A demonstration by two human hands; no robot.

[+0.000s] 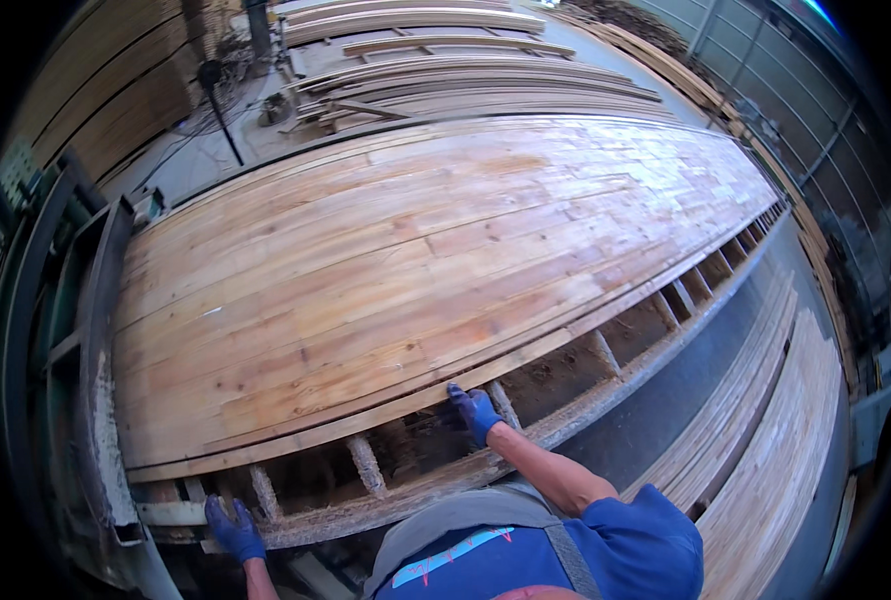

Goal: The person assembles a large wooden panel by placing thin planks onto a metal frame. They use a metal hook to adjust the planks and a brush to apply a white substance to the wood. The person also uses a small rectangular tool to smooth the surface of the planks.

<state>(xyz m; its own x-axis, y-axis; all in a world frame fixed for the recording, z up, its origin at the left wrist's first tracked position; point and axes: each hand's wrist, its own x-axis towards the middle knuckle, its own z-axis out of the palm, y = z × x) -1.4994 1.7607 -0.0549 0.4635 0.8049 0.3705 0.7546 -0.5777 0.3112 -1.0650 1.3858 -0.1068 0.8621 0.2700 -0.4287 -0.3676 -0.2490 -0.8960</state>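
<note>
My right hand (475, 414), in a blue glove, is at the near edge of a long wooden strip (335, 421). A fingertip lies on top of the strip and the other fingers are bent at its edge, partly hidden. The strip runs along the near side of a wide panel of pale jointed boards (365, 300), with a narrow dark gap between them. Further left, my left hand (235, 530), also gloved in blue, is at the near left corner of the supporting frame (405, 498). Its fingers are apart, beside a pale metal bar (172, 513), and nothing shows in them.
A rusty upright metal beam (100, 370) bounds the panel's left end. Short crosspieces (366, 466) span openings along the frame's near side. Long boards (765, 480) lie stacked at my right. More timber stacks (475, 85) lie beyond the panel, near a thin black stand (223, 115).
</note>
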